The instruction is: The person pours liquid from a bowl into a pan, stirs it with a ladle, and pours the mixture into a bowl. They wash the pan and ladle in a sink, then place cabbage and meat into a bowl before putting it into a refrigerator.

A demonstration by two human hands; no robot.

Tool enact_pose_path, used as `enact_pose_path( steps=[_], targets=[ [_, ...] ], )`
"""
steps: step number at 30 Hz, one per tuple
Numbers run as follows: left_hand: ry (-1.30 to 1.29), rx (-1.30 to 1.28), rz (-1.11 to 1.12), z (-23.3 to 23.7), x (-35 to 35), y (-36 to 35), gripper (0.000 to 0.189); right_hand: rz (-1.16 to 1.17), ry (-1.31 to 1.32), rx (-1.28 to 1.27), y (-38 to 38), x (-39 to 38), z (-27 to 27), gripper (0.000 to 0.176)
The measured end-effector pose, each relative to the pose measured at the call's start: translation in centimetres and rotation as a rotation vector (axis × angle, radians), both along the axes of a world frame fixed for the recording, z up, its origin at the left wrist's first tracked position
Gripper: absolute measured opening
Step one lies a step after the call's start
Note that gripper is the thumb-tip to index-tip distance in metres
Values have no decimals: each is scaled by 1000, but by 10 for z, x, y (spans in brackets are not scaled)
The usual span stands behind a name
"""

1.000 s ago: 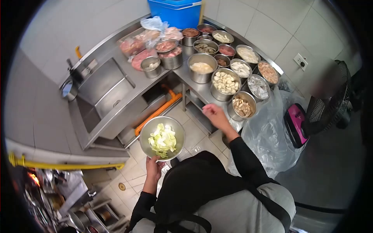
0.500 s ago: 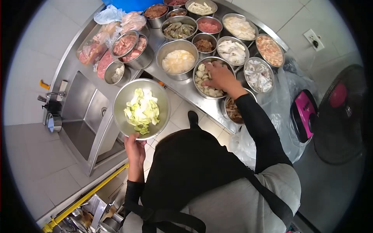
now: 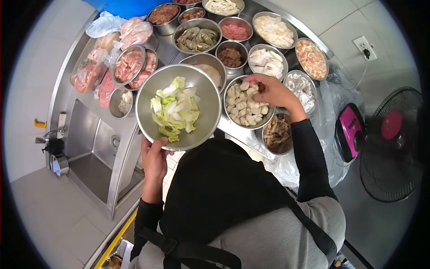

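My left hand (image 3: pixel 154 161) grips the near rim of a steel bowl (image 3: pixel 208 121), thumb on the rim and fingers beneath. Cut pale-green cabbage leaves (image 3: pixel 177 107) lie in the bowl, which is tilted towards me. My right hand (image 3: pixel 275 94) is over the far right side of a steel container (image 3: pixel 230 119). Pale rounded pieces (image 3: pixel 244 107), which look like mushrooms, fill that container. The right fingers are curled inward among the top pieces; what sits between them is partly hidden. Brown strips (image 3: pixel 277 132) fill a smaller container just below the right wrist.
Several steel containers of meat and seafood crowd the counter, including shrimp (image 3: pixel 197 39) and minced meat (image 3: pixel 234 31). Bagged meat (image 3: pixel 89 74) lies left, above a sink (image 3: pixel 87 166). A fan (image 3: pixel 392 143) and a pink-black device (image 3: pixel 349 132) stand right.
The bowl of cabbage has come up and to the right, now partly covering a container behind it. My right hand has moved to the container's right side, its fingers more curled.
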State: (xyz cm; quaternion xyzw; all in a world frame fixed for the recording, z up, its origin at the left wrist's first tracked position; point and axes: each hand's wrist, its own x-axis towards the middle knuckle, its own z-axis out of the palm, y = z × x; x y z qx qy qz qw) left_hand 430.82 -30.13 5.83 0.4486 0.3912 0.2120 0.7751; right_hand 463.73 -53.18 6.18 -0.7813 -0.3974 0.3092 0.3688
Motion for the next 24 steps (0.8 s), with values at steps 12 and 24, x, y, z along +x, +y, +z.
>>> enact_pose_path(
  steps=[12,24],
  targets=[
    [-30,-109,-208,-7,41,14,42,-152,308,167,27,-50,77,28],
    [18,-99,-114,0,18,11,44,-157,-400,-451,3,-37,-33,36]
  ],
)
